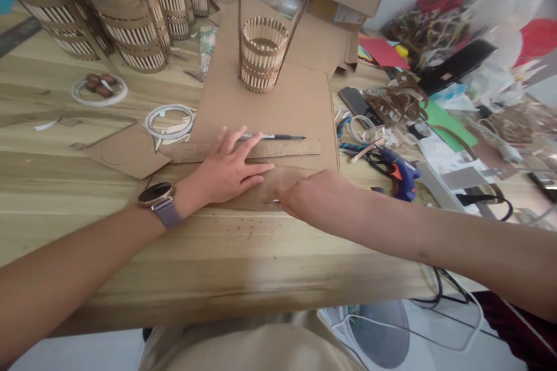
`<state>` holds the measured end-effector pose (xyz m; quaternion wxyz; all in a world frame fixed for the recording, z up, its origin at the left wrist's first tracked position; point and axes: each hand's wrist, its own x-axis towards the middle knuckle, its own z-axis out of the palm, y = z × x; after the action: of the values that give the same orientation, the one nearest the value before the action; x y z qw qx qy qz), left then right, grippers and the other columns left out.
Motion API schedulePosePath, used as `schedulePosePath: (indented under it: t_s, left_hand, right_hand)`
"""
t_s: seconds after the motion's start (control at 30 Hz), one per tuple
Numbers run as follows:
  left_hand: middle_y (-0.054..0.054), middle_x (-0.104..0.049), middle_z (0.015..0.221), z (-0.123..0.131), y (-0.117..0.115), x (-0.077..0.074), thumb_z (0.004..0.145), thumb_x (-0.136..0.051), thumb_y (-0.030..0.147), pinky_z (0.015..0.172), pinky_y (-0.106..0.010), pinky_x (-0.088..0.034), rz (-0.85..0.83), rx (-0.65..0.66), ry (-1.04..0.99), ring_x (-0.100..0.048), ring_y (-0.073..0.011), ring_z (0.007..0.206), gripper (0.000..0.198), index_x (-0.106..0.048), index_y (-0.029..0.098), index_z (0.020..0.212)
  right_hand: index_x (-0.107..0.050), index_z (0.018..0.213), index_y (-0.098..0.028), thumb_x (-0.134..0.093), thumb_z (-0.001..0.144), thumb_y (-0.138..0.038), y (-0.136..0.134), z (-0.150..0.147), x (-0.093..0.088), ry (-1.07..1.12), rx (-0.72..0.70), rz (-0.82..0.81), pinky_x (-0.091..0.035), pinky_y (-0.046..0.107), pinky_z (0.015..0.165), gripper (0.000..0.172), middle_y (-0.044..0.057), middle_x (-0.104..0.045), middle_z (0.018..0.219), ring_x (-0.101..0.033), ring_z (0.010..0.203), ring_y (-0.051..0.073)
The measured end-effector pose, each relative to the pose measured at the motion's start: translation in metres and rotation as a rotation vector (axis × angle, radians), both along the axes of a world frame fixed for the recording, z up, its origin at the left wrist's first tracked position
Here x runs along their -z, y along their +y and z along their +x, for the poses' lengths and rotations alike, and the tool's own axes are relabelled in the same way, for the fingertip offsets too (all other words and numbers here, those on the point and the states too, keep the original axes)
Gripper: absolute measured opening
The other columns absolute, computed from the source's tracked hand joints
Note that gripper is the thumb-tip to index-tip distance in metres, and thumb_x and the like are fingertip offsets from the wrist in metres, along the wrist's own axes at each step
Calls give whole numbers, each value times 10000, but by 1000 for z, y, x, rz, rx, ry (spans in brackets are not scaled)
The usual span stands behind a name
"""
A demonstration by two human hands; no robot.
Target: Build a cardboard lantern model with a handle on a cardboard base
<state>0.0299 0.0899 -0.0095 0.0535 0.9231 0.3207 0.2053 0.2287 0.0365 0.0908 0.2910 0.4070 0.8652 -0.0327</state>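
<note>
My left hand (230,171) lies flat with fingers spread on brown cardboard, wearing a watch (156,194) at the wrist. Under and beside it is a curved cardboard piece (256,194) near the table's front. A long cardboard strip (287,149) runs just beyond my fingertips, with a dark pen (282,137) lying behind it. My right hand (311,191) is closed, its fingers pressed down at the cardboard piece's right part. Whatever it grips is hidden; only a small pale bit shows below the fingertips. Dark specks are scattered on the wood in front.
A slatted basket (263,58) with a tall handle stands on a cardboard sheet (300,84). Several lidded slatted lanterns (130,29) fill the back left. Tape rolls (169,122) lie left. A blue glue gun (402,174) and clutter lie right; a bin (378,333) is below.
</note>
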Motion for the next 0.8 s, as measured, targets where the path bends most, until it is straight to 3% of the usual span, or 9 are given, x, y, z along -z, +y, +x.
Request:
schedulePosePath:
  t_s: [0.27,0.47,0.8]
  left_hand:
    - [-53,-304,1586,-1,1,-1,979,-516,398,1134,-748,-125,-2,4,26,-192,-424,1440,318,-679,367,1250]
    - [-49,-286,1592,-2,0,-3,980,-512,384,1147,-732,-98,-13,-7,58,-176,-428,1448,331,-666,360,1272]
    - [-47,-256,1601,-2,-1,-4,990,-494,373,1150,-721,-92,-2,-9,82,-160,-426,1451,344,-648,353,1297]
  right_hand:
    - [-662,1094,-213,-510,945,-137,-6,39,-3,-33,-28,12,-239,270,464,226,40,-723,693,-676,609,191]
    - [-641,1034,-215,-457,964,-156,-15,82,4,-78,-23,64,-160,291,451,205,39,-690,671,-653,566,186]
    - [-636,1033,-216,-400,1005,-322,-25,148,9,-71,53,60,-132,278,467,261,36,-695,680,-596,504,160]
